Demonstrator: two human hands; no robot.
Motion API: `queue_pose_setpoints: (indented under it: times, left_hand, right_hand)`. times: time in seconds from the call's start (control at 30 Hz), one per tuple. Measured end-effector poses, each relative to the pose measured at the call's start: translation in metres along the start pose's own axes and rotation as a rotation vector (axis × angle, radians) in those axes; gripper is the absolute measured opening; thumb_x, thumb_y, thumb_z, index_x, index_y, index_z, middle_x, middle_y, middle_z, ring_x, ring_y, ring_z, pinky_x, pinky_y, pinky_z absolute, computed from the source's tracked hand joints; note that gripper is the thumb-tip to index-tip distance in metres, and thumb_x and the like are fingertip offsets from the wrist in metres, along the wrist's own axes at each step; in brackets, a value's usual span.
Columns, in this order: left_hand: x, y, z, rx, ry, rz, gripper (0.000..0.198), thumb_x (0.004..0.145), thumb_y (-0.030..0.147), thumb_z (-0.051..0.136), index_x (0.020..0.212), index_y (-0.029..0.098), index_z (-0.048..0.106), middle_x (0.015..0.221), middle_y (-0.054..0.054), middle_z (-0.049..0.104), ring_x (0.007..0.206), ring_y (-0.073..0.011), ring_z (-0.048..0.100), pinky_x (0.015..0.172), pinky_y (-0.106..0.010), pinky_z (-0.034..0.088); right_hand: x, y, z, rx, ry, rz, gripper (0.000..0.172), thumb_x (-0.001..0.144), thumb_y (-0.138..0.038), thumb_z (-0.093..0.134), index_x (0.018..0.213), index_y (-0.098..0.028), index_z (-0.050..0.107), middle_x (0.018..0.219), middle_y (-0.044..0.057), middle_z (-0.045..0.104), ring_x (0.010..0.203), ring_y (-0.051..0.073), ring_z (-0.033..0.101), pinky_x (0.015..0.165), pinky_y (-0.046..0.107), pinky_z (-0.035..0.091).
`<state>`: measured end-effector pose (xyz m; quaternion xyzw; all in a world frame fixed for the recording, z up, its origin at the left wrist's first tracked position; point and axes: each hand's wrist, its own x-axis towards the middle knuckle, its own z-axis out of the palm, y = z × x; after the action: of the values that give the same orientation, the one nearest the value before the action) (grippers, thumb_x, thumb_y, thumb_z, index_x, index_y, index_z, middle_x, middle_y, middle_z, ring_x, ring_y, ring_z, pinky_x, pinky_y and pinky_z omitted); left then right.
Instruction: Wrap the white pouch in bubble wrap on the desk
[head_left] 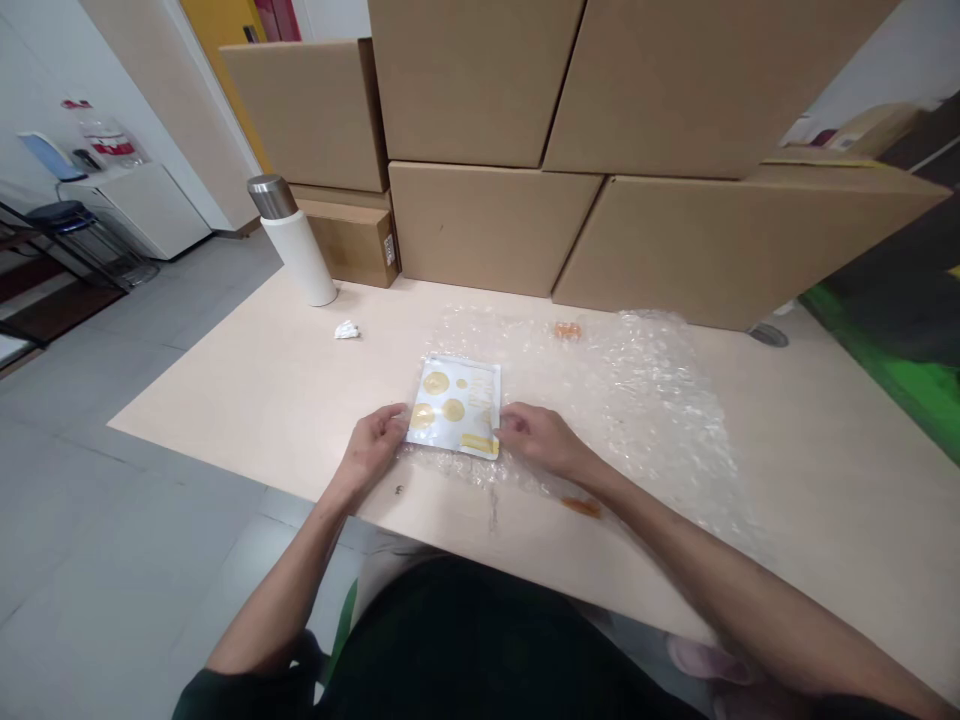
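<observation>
Bubble wrap (pixel 637 400) underlies white, gold-circled packet (pixel 457 405).

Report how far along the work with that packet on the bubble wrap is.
Done: the bubble wrap lies spread on the table, the packet on it. In hand: left hand and right hand hold its near corners. Left: the wrap is not folded over it yet.

White packet (pixel 457 405) on bubble wrap (pixel 637 400), left hand (pixel 375 450) and right hand (pixel 541 440) at its edges.
</observation>
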<state>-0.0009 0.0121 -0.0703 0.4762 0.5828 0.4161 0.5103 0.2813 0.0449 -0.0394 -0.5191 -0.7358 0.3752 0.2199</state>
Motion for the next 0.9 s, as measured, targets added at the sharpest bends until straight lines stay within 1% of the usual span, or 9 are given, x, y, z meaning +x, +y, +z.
queue_pose_setpoints:
  times: [0.1,0.17,0.27,0.43,0.57,0.67,0.73,0.8,0.9]
  left_hand:
    - [-0.004,0.003,0.003,-0.068,-0.012,0.01,0.05,0.079,0.049,0.072,0.112,0.011,0.068,0.083,-0.005,0.071,0.068,-0.015,0.061,0.06,-0.025,0.044]
    - [-0.007,0.006,0.006,-0.1,0.004,0.015,0.05,0.076,0.046,0.077,0.11,0.013,0.067,0.084,-0.004,0.072,0.069,-0.0148,0.062,0.062,-0.025,0.046]
    - [-0.011,0.008,0.013,-0.118,0.053,0.05,0.048,0.073,0.043,0.08,0.108,0.014,0.065,0.088,-0.004,0.072,0.072,-0.0153,0.064,0.065,-0.025,0.049]
    - [-0.025,0.021,0.035,-0.154,0.112,0.166,0.04,0.084,0.043,0.068,0.114,0.018,0.058,0.115,-0.009,0.069,0.1,-0.0222,0.068,0.084,-0.032,0.054]
    - [-0.039,0.046,0.063,-0.033,0.062,0.345,0.039,0.094,0.04,0.058,0.127,0.021,0.05,0.132,-0.01,0.061,0.124,-0.0245,0.059,0.106,-0.037,0.046]
    - [-0.043,0.058,0.089,0.155,-0.046,0.459,0.046,0.099,0.038,0.05,0.141,0.024,0.041,0.149,-0.01,0.049,0.138,-0.0245,0.047,0.115,-0.039,0.039]
    - [-0.041,0.059,0.107,0.323,-0.109,0.559,0.048,0.1,0.036,0.046,0.146,0.025,0.036,0.157,-0.011,0.04,0.145,-0.0249,0.038,0.118,-0.042,0.034]
    - [-0.037,0.056,0.126,0.53,-0.15,0.683,0.049,0.1,0.031,0.044,0.148,0.024,0.034,0.16,-0.012,0.036,0.148,-0.0273,0.033,0.119,-0.048,0.032]
    - [-0.034,0.046,0.149,0.904,-0.215,0.78,0.058,0.094,0.019,0.049,0.15,0.024,0.036,0.161,-0.013,0.036,0.148,-0.0355,0.031,0.116,-0.058,0.03]
  right_hand:
    - [-0.004,-0.006,0.011,-0.255,0.028,-0.034,0.012,0.088,-0.027,0.052,0.081,-0.022,0.061,0.082,0.005,0.066,0.074,0.02,0.059,0.066,0.032,0.046]
    - [-0.006,-0.01,0.02,-0.367,0.073,-0.116,0.018,0.092,-0.023,0.046,0.092,-0.021,0.063,0.099,0.012,0.065,0.089,0.025,0.06,0.077,0.037,0.049]
    - [-0.006,-0.015,0.032,-0.384,0.086,-0.245,0.028,0.097,-0.022,0.037,0.109,-0.019,0.062,0.116,0.016,0.063,0.106,0.03,0.055,0.092,0.046,0.047]
    - [-0.005,-0.021,0.038,-0.302,0.108,-0.233,0.034,0.101,-0.045,0.039,0.107,-0.022,0.063,0.112,0.013,0.065,0.105,0.031,0.055,0.095,0.05,0.045]
    - [-0.008,-0.022,0.028,0.025,0.081,-0.211,0.038,0.099,-0.051,0.04,0.102,-0.023,0.065,0.103,0.01,0.065,0.102,0.027,0.057,0.096,0.045,0.045]
    - [-0.016,-0.018,0.017,0.469,0.014,-0.024,0.039,0.095,-0.057,0.047,0.099,-0.023,0.066,0.09,0.005,0.065,0.087,0.022,0.06,0.082,0.038,0.049]
    - [-0.025,-0.014,0.009,0.778,-0.022,0.13,0.04,0.09,-0.06,0.055,0.092,-0.022,0.067,0.08,0.003,0.063,0.073,0.018,0.057,0.07,0.033,0.049]
    - [-0.037,-0.009,0.001,1.007,-0.022,0.242,0.039,0.081,-0.06,0.066,0.083,-0.021,0.068,0.073,0.002,0.062,0.067,0.016,0.055,0.064,0.03,0.048]
    - [-0.058,0.003,-0.015,1.103,0.04,0.323,0.033,0.072,-0.051,0.077,0.08,-0.019,0.07,0.076,0.004,0.066,0.071,0.017,0.059,0.069,0.031,0.051]
